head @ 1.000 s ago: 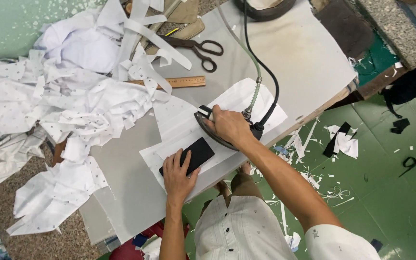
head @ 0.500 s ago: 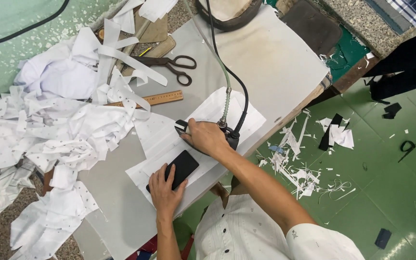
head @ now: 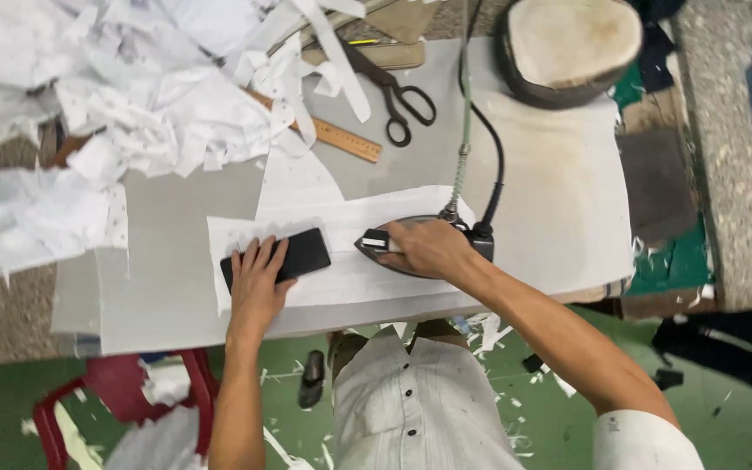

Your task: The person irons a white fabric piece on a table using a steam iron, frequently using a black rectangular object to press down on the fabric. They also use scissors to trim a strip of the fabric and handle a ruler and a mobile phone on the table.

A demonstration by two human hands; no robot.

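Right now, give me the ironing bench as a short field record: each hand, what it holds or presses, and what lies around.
left hand: flat, pressing a black rectangular block onto the white fabric strip
right hand: gripping the iron by its handle, sole down on the same strip
iron lines: black cord and a pale hose run up from its rear
surface: grey ironing pad
behind the strip: wooden ruler, scissors, pile of white fabric scraps
far end: iron rest

grey table (head: 176, 296) | white strip (head: 341, 218) | scissors (head: 398, 96) | ruler (head: 341, 139) | scrap pile (head: 132, 96)
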